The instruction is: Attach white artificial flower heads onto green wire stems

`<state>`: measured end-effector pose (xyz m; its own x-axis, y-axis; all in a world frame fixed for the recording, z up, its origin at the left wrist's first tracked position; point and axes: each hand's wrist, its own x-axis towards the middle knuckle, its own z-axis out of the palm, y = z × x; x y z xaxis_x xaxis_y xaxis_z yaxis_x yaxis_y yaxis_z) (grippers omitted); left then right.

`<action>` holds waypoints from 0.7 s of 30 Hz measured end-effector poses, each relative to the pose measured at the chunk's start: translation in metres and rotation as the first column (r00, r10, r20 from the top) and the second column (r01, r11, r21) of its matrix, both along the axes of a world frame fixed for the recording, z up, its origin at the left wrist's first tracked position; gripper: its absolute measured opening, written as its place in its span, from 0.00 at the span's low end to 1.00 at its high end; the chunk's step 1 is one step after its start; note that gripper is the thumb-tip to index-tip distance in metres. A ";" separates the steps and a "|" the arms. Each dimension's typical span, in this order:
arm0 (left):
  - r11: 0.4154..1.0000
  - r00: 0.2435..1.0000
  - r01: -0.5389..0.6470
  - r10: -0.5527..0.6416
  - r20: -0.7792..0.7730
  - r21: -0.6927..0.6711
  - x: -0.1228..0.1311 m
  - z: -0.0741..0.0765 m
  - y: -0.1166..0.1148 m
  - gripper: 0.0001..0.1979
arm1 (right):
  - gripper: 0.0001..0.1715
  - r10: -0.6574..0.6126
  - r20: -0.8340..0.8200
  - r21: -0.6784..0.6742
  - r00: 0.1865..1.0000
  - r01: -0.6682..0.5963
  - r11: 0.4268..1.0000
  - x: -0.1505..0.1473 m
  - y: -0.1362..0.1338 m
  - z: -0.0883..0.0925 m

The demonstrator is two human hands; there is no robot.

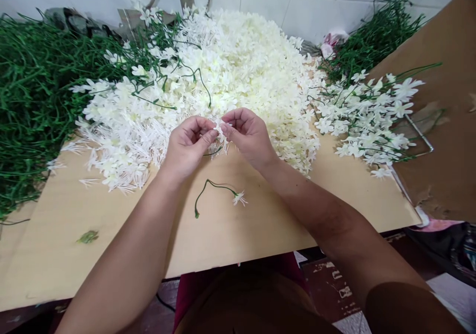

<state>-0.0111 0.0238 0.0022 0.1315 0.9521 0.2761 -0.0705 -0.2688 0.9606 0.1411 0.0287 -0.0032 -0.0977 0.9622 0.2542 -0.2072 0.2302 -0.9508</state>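
My left hand (191, 140) and my right hand (250, 137) meet in front of the flower heap, thumbs and fingertips pinched together. Between them is a white artificial flower (222, 132), gripped from both sides; the fingers partly cover it. Below the hands, a green plastic stem (214, 183) with a small white spiky tip lies bent on the table. Just behind rises a big heap of loose white and cream artificial petals (245, 71). To its left spread thin white spiky pieces (143, 143), mixed with petals.
Bundles of green plastic stems (37, 86) pile up at the left edge. Assembled white flowers on stems (375, 111) lie at the right, against a brown cardboard sheet (442, 140). More green stems (383, 36) stand behind them. A small green scrap (88, 236) rests on the wooden table (122, 225).
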 end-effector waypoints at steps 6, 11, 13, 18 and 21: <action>1.000 1.000 0.016 -0.016 -0.002 0.019 0.003 0.007 -0.006 0.19 | 0.30 0.018 0.008 -0.006 1.000 -0.018 1.000 0.001 -0.008 0.008; 0.997 1.000 -0.014 0.013 -0.019 -0.071 0.004 0.008 -0.006 0.19 | 0.31 0.039 0.032 -0.097 0.999 -0.036 0.995 -0.001 -0.015 0.009; 0.994 0.999 -0.032 0.028 -0.041 -0.102 0.003 0.007 -0.004 0.19 | 0.30 0.053 0.047 -0.098 0.998 -0.048 0.994 -0.002 -0.017 0.006; 1.000 0.892 -0.014 0.005 -0.453 -0.016 -0.015 0.015 -0.012 0.06 | 0.27 -0.021 0.074 -0.051 0.997 0.025 0.998 0.006 -0.013 0.000; 0.973 0.662 0.177 -0.006 -0.750 0.149 -0.039 0.028 -0.037 0.08 | 0.28 0.053 0.018 -0.135 0.998 -0.050 0.990 0.015 -0.009 0.001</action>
<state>-0.0498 -0.0131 0.0305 0.4570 0.8615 0.2215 0.6055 -0.4837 0.6320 0.1560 0.0192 -0.0027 -0.1524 0.9810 0.1199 -0.1944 0.0892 -0.9769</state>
